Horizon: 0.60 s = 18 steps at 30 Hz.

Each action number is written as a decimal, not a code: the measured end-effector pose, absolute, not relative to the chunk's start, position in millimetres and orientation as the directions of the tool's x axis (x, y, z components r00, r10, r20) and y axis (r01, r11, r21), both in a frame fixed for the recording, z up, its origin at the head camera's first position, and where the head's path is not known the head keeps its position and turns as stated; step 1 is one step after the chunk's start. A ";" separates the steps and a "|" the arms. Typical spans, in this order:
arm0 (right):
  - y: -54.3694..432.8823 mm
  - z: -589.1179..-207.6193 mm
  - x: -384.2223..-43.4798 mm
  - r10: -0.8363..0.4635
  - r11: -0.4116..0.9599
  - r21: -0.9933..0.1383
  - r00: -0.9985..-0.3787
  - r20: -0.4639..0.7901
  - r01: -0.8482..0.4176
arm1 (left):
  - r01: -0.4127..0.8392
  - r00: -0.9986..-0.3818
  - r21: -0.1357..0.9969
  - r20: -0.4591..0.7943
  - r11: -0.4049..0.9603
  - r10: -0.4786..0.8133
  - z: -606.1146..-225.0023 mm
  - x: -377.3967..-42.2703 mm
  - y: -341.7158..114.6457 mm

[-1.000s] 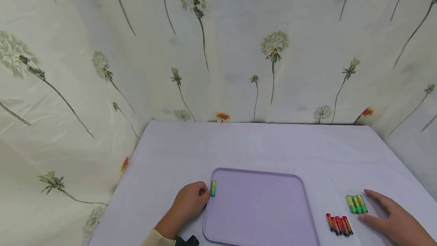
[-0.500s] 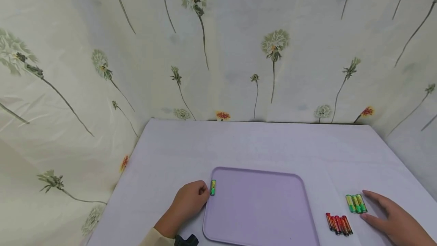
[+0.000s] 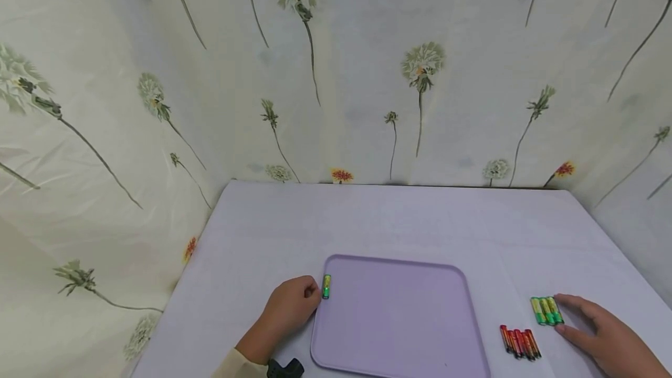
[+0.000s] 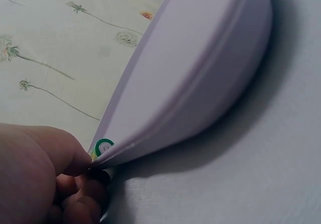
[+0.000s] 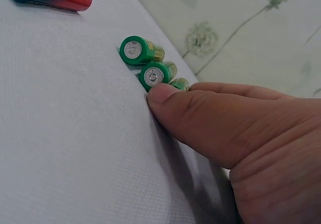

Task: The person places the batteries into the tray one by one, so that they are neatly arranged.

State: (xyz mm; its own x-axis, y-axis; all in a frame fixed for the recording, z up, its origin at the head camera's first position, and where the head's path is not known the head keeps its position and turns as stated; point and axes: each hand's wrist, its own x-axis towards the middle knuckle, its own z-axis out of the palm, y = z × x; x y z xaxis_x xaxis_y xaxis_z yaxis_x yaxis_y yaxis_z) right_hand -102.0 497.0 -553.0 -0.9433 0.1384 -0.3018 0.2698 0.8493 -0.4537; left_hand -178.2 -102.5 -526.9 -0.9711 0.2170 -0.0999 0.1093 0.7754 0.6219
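Observation:
A light purple tray lies on the table, with one green and yellow battery inside its left edge. My left hand pinches the tray's left rim beside that battery, thumb above and curled fingers below in the left wrist view. To the tray's right, three green batteries lie side by side. The thumb and index finger of my right hand span the ends of the rightmost one, pinching it. In the right wrist view the thumb hides most of that battery.
Several red and black batteries lie in a row just in front of the green ones. A white cloth covers the table. Flower-printed fabric hangs behind and at the sides. Something black is at my left wrist.
My right thumb and index finger have closed in on the rightmost green battery. The left hand stays at the tray rim. The head view has shifted slightly.

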 end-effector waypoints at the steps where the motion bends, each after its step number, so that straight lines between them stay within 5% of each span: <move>1: 497.2 -552.6 -102.4 0.129 0.850 -0.458 -0.945 -0.299 0.261 | 0.111 -0.971 0.621 -0.098 0.776 0.218 -526.5 -178.0 -102.3; 8: 495.0 -548.5 -105.4 0.033 0.895 -0.424 -0.969 -0.246 0.138 | 0.121 -0.971 0.615 -0.088 0.779 0.220 -526.9 -177.2 -103.1; 18: 493.2 -544.9 -104.0 0.040 0.882 -0.445 -0.967 -0.253 0.153 | 0.126 -0.971 0.626 -0.083 0.770 0.226 -527.1 -177.5 -102.8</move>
